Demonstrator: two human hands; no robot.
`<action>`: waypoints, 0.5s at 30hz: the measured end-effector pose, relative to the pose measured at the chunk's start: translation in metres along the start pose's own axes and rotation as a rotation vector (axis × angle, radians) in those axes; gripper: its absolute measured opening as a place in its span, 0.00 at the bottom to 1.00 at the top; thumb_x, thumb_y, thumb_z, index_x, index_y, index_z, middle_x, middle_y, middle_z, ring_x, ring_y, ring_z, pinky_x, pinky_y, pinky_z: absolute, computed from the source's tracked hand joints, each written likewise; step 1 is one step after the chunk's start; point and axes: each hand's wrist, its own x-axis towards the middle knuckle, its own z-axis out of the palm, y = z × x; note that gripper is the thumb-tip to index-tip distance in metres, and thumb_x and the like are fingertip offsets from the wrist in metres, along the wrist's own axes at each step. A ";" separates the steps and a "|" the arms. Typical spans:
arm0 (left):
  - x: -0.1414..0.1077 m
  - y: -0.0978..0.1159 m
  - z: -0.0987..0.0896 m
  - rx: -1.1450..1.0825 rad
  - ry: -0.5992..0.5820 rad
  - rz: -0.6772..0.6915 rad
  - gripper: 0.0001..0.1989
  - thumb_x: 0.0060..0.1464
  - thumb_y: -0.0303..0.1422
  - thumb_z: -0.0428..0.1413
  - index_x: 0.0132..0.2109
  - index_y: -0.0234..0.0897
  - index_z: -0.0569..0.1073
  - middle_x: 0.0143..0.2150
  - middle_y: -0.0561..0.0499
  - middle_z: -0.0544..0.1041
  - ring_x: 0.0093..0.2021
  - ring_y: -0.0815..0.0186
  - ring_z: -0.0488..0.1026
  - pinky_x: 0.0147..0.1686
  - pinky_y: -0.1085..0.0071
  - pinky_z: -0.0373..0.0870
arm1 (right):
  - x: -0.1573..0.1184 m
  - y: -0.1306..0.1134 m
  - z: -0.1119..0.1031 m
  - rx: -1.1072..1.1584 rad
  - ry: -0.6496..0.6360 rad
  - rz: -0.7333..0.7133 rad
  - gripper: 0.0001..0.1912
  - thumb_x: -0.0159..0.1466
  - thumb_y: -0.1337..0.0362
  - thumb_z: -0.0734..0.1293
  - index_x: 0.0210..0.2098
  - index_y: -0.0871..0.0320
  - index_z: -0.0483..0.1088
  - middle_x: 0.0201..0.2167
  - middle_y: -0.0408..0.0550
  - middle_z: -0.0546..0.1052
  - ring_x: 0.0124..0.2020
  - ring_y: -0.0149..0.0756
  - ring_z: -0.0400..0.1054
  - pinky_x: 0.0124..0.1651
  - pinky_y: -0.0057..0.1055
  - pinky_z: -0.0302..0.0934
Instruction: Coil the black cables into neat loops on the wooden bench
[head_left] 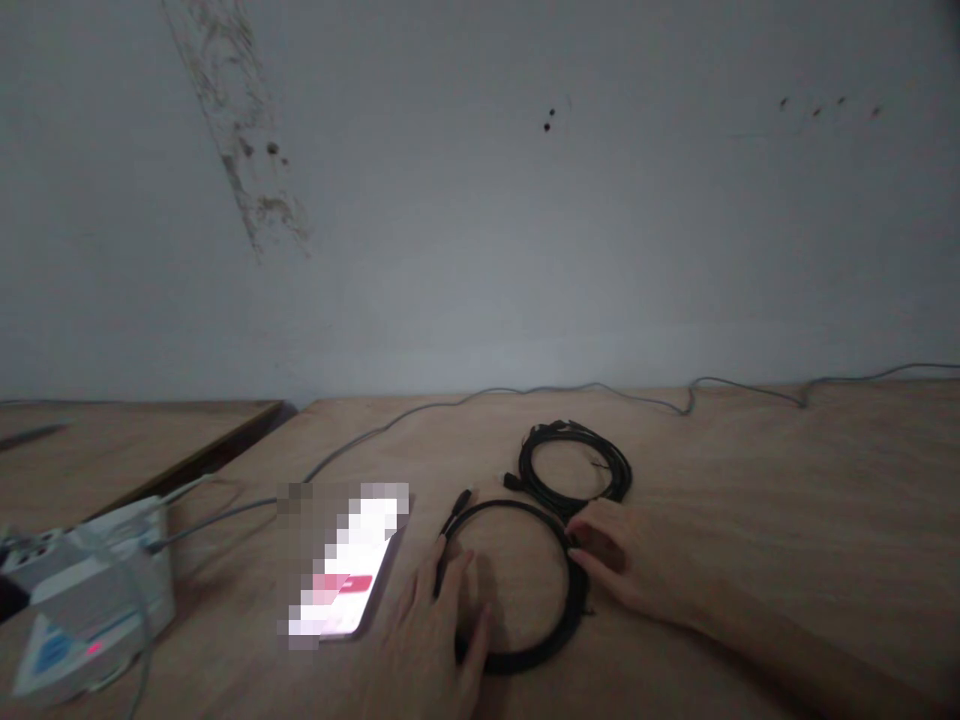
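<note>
A coiled black cable point(517, 660) lies on the wooden tabletop in front of me, with a connector end point(459, 503) sticking out at its upper left. My left hand point(427, 630) rests over the coil's left side, fingers spread and touching it. At the right side of the same coil, my right hand point(630, 560) pinches the cable between thumb and forefinger. Just beyond it sits a second black cable coil point(622, 470), its plug point(512, 482) pointing left; the two coils lie very close together.
Left of my left hand lies a lit phone point(360, 570), its screen partly blurred out. A white power strip point(112, 580) with plugs stands at the far left. A thin grey cord point(427, 407) runs along the table's back by the wall point(480, 250).
</note>
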 end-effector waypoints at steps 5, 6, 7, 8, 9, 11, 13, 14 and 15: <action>0.000 0.007 -0.006 0.046 0.036 -0.044 0.28 0.62 0.45 0.50 0.66 0.42 0.68 0.71 0.40 0.61 0.69 0.42 0.58 0.64 0.40 0.58 | -0.002 -0.002 0.005 0.061 -0.011 -0.009 0.10 0.66 0.62 0.67 0.48 0.49 0.73 0.44 0.48 0.78 0.45 0.44 0.72 0.47 0.41 0.66; 0.000 0.008 -0.006 0.054 0.048 -0.050 0.29 0.62 0.46 0.50 0.66 0.41 0.68 0.72 0.40 0.59 0.70 0.41 0.56 0.64 0.40 0.57 | -0.002 -0.001 0.007 0.080 -0.003 -0.012 0.10 0.67 0.62 0.66 0.48 0.49 0.73 0.44 0.48 0.78 0.46 0.44 0.72 0.48 0.41 0.66; 0.000 0.007 -0.005 0.057 0.058 -0.051 0.29 0.62 0.46 0.49 0.66 0.41 0.67 0.72 0.40 0.59 0.71 0.41 0.55 0.64 0.40 0.57 | -0.002 0.001 0.009 0.098 0.005 -0.017 0.10 0.67 0.63 0.65 0.48 0.49 0.73 0.45 0.48 0.78 0.47 0.44 0.72 0.50 0.42 0.66; 0.000 0.007 -0.004 0.055 0.064 -0.051 0.29 0.62 0.46 0.49 0.66 0.41 0.67 0.72 0.40 0.59 0.71 0.42 0.56 0.64 0.40 0.57 | -0.001 0.002 0.011 0.111 0.010 -0.026 0.11 0.68 0.63 0.64 0.49 0.49 0.74 0.46 0.48 0.78 0.48 0.44 0.72 0.51 0.42 0.66; 0.001 0.005 -0.003 0.047 0.065 -0.046 0.29 0.63 0.46 0.48 0.67 0.41 0.67 0.72 0.40 0.59 0.70 0.42 0.57 0.64 0.41 0.58 | -0.001 0.002 0.013 0.119 0.015 -0.034 0.12 0.69 0.64 0.63 0.49 0.49 0.74 0.47 0.48 0.78 0.49 0.44 0.71 0.52 0.43 0.65; 0.001 0.003 0.000 0.027 0.061 -0.033 0.29 0.63 0.47 0.47 0.67 0.42 0.66 0.71 0.41 0.61 0.69 0.43 0.60 0.64 0.41 0.59 | -0.001 0.001 0.013 0.126 0.016 -0.042 0.14 0.69 0.66 0.62 0.50 0.48 0.74 0.48 0.48 0.78 0.50 0.44 0.71 0.54 0.43 0.65; 0.001 0.000 0.002 0.013 0.061 -0.026 0.29 0.63 0.48 0.47 0.67 0.43 0.66 0.69 0.41 0.63 0.67 0.44 0.63 0.64 0.42 0.60 | -0.001 -0.001 0.011 0.133 0.023 -0.042 0.15 0.68 0.66 0.62 0.51 0.48 0.74 0.48 0.48 0.79 0.50 0.43 0.71 0.53 0.43 0.65; 0.001 -0.001 0.003 0.013 0.061 -0.022 0.29 0.64 0.48 0.46 0.66 0.43 0.67 0.69 0.42 0.64 0.67 0.44 0.63 0.64 0.42 0.60 | -0.002 -0.003 0.009 0.136 0.027 -0.039 0.14 0.68 0.65 0.63 0.51 0.48 0.74 0.47 0.48 0.79 0.48 0.43 0.72 0.52 0.42 0.65; 0.001 -0.002 0.004 0.017 0.068 -0.020 0.29 0.64 0.49 0.45 0.66 0.43 0.67 0.69 0.42 0.64 0.67 0.44 0.63 0.64 0.42 0.59 | -0.002 -0.005 0.007 0.142 0.031 -0.030 0.13 0.67 0.64 0.65 0.50 0.48 0.74 0.45 0.48 0.79 0.46 0.43 0.72 0.50 0.41 0.66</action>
